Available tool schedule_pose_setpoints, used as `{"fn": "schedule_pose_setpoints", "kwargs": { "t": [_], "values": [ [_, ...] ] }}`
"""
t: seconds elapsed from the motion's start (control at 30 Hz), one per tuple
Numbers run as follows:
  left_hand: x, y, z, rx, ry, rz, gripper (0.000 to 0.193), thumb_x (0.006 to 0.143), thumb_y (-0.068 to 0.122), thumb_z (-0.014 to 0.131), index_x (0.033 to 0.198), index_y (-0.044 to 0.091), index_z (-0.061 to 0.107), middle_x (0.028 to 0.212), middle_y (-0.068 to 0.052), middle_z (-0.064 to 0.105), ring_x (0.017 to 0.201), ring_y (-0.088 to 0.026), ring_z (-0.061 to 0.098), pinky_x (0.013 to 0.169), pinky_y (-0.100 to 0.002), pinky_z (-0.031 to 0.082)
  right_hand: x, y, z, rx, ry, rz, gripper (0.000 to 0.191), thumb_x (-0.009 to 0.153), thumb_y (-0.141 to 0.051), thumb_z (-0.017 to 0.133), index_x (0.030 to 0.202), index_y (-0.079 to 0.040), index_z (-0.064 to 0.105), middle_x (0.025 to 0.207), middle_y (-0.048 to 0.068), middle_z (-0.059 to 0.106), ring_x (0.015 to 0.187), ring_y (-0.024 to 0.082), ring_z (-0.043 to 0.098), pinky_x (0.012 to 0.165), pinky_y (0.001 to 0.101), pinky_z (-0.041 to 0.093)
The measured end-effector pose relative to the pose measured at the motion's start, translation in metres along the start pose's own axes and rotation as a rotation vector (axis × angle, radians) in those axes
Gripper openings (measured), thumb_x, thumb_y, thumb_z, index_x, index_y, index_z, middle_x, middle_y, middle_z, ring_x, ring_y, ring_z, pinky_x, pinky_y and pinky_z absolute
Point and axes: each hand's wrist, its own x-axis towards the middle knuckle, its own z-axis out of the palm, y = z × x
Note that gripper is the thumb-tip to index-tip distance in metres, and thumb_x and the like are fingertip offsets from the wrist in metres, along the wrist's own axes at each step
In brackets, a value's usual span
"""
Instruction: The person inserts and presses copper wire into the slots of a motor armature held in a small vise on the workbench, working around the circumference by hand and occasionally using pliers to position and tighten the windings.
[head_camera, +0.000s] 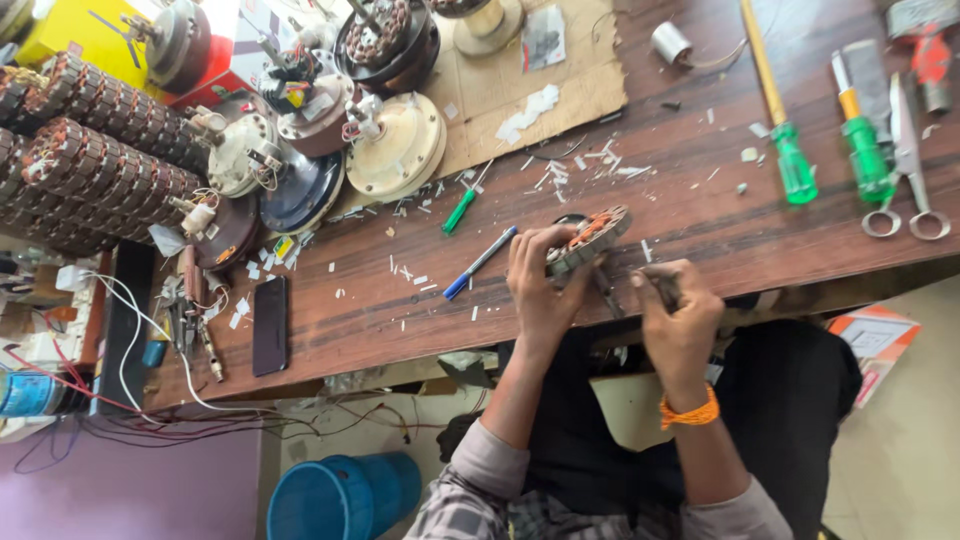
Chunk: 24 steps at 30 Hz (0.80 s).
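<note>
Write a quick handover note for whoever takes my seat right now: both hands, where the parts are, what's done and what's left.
Left hand: grips the round wound stator, tilted at the near edge of the wooden bench.
Right hand: closed on a thin dark tool whose tip reaches the stator's underside.
Nearby: blue pen, green screwdrivers, scissors, white scraps around.
Done: copper windings sit in the stator.
Left: how far the work has got cannot be told.

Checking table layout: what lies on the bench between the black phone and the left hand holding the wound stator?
In the head view, a blue pen lies between the black phone and the left hand gripping the stator, amid scattered white scraps.
</note>
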Motion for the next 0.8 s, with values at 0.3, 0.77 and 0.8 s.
{"fn": "schedule_pose_setpoints", "kwargs": {
  "t": [0.3,0.77,0.8],
  "values": [
    [-0.002,-0.024,-0.011,-0.016,-0.045,0.071,0.033,0.078,0.006,0.085,0.108,0.006,0.071,0.102,-0.007,0.069,0.096,-0.025,0.066,0.086,-0.037,0.053,-0.001,0.006,0.012,0.137,0.051,-0.032,0.009,0.097,-0.007,0.075,0.101,0.000,0.070,0.075,0.001,0.069,0.063,0.003,0.053,0.056,0.0228,0.041],
    [0.003,-0.061,-0.040,-0.191,-0.143,0.056,0.039,0.072,0.001,0.087,0.108,0.003,0.073,0.108,-0.010,0.072,0.104,-0.023,0.070,0.093,-0.036,0.056,0.006,-0.007,0.013,0.038,-0.054,-0.071,0.020,0.094,-0.016,0.072,0.108,-0.002,0.076,0.086,0.010,0.078,0.068,0.011,0.068,0.061,0.0285,0.052],
    [0.002,-0.059,-0.040,-0.179,-0.143,0.051,0.039,0.071,0.001,0.087,0.108,0.003,0.073,0.107,-0.009,0.072,0.104,-0.023,0.069,0.093,-0.036,0.056,0.005,-0.007,0.012,0.016,-0.066,-0.047,0.020,0.095,-0.017,0.072,0.108,-0.001,0.076,0.084,0.010,0.077,0.066,0.012,0.067,0.060,0.0293,0.051]
  ]
}}
